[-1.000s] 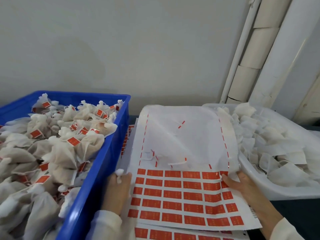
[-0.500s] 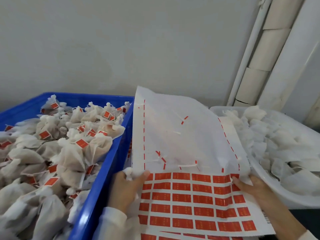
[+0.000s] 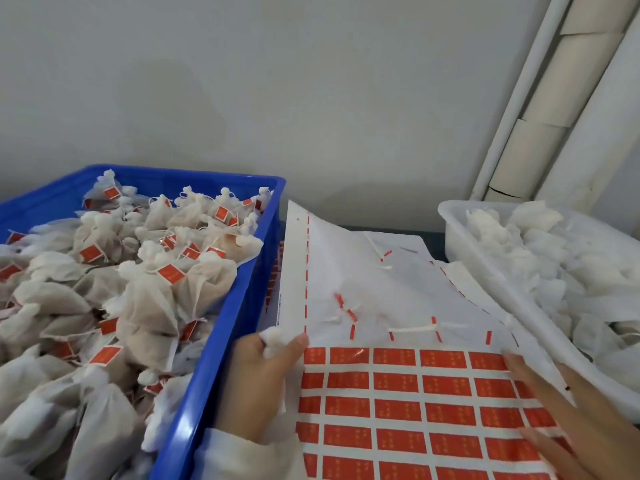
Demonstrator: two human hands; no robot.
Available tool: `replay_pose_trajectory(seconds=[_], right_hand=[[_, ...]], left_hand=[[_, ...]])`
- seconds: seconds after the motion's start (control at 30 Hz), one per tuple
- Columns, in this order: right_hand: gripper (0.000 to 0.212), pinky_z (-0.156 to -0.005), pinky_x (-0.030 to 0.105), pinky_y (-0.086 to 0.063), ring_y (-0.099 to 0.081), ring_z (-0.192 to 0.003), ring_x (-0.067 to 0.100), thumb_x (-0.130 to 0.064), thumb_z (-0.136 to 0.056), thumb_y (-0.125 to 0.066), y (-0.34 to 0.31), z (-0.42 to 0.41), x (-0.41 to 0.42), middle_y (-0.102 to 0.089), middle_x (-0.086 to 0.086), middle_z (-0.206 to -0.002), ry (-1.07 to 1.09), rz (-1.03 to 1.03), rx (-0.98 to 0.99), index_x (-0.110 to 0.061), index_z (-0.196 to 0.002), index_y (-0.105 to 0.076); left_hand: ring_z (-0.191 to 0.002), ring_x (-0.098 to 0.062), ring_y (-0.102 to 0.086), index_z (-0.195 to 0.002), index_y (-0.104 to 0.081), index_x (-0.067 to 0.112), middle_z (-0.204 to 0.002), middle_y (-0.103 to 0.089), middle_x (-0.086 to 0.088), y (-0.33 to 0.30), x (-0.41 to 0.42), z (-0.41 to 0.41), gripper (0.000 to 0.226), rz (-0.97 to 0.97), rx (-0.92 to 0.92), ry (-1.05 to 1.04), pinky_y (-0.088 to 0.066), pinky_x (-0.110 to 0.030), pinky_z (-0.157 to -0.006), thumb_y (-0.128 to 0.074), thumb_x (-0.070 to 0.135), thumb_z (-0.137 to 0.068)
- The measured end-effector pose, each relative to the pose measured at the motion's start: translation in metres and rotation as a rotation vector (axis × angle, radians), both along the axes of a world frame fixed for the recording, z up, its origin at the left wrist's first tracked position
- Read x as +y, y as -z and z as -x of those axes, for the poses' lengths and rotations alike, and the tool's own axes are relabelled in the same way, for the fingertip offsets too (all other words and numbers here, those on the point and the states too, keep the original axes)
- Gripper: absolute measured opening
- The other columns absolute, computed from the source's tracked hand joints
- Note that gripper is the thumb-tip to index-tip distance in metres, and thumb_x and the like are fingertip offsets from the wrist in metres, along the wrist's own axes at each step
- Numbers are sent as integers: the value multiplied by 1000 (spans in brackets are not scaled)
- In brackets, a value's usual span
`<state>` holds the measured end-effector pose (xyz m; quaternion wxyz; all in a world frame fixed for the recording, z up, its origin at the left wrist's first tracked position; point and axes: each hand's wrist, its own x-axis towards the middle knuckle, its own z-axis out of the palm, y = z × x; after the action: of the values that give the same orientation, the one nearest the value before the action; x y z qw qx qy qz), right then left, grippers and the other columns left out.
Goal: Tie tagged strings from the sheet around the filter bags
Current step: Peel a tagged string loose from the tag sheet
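A white sheet point(image 3: 391, 299) with rows of orange tags point(image 3: 415, 400) on its near half lies tilted between two bins; a few loose strings remain on its bare far half. My left hand point(image 3: 258, 382) pinches the sheet's left edge while also gripping the white top of a filter bag point(image 3: 273, 337). My right hand point(image 3: 568, 414) rests with straight fingers on the tags at the sheet's right side. The blue bin point(image 3: 221, 327) at left is piled with tied, tagged bags point(image 3: 152, 282). The white tray point(image 3: 512, 306) at right holds loose white filter bags point(image 3: 561, 268).
More tag sheets point(image 3: 273, 285) lie stacked under the top one. A grey wall rises behind the bins, with white pipes and cardboard tubes point(image 3: 540, 109) leaning at the back right.
The sheet's far end has dropped back down and slid left off the white tray. My right hand moved from the sheet's edge onto the tags, fingers flat. The view moved closer.
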<state>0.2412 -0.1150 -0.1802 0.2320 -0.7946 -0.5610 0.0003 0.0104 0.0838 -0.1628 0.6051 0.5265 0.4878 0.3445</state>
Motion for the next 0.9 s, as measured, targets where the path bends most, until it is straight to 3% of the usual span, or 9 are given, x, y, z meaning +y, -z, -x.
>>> replay_pose_trajectory(seconds=[0.07,0.13,0.17,0.2,0.27,0.33,0.43,0.57,0.9], right_hand=[[57,-108,14,-1,-21,-140,9,-64,-91,0,-4,0,-2,-13,-7,-156,26,162,-165,-44,-144,8],[69,-80,-9,14,-45,-123,41,-67,-88,4,-5,7,4,-30,23,-146,138,300,-308,-32,-147,10],[78,-35,39,-48,-36,-129,43,-73,-81,9,-8,8,10,-10,23,-151,182,394,-343,-29,-144,19],[83,-111,45,-27,-18,-139,38,-77,-76,9,-11,7,14,21,14,-149,246,395,-357,-29,-140,29],[85,-107,52,-31,-14,-141,36,-77,-78,2,-21,18,20,34,13,-143,237,472,-371,-27,-145,18],[106,-92,56,-41,-44,-125,41,-81,-71,15,-33,26,28,-14,23,-151,203,514,-440,-14,-148,-14],[87,-74,62,-47,-63,-97,45,-64,-89,5,-34,48,24,-59,30,-116,206,314,-508,0,-120,-46],[85,-104,44,-17,-51,-116,42,-60,-91,4,-49,74,43,-57,28,-121,164,85,-530,-3,-118,-54],[34,-92,34,-37,-55,-96,9,-46,-81,-47,-20,118,106,-68,-10,-99,-130,-363,-299,-25,-93,-71]], left_hand=[[-81,-21,-68,-86,-65,14,-81,-73,-1,0,1,3,10,9,-27,23,-53,-36,-75,-67,22,-80],[-81,-21,-69,-85,-66,14,-78,-74,1,-1,2,3,8,13,-54,49,-53,-39,-78,-66,21,-80],[-80,-21,-69,-85,-66,14,-78,-74,1,-1,2,3,8,10,-58,58,-53,-39,-77,-65,20,-81],[-78,-19,-70,-86,-66,14,-78,-74,2,-1,2,2,8,6,-59,63,-54,-37,-74,-65,21,-81],[-71,-13,-70,-84,-65,15,-73,-73,6,-1,1,2,6,-7,-67,62,-52,-27,-63,-64,21,-81],[-67,-10,-69,-83,-65,17,-71,-73,10,-1,0,2,5,-14,-69,47,-48,-23,-57,-65,21,-81],[-73,-15,-70,-88,-64,16,-79,-73,4,-2,0,0,10,5,-83,11,-51,-27,-59,-66,22,-80],[-81,-21,-70,-90,-64,16,-86,-73,-1,-5,-2,-1,11,-23,-97,17,-55,-40,-76,-65,23,-81],[-68,-11,-70,-84,-67,11,-75,-74,0,-5,-2,5,17,19,-184,175,-48,-12,-45,-51,13,-89]])
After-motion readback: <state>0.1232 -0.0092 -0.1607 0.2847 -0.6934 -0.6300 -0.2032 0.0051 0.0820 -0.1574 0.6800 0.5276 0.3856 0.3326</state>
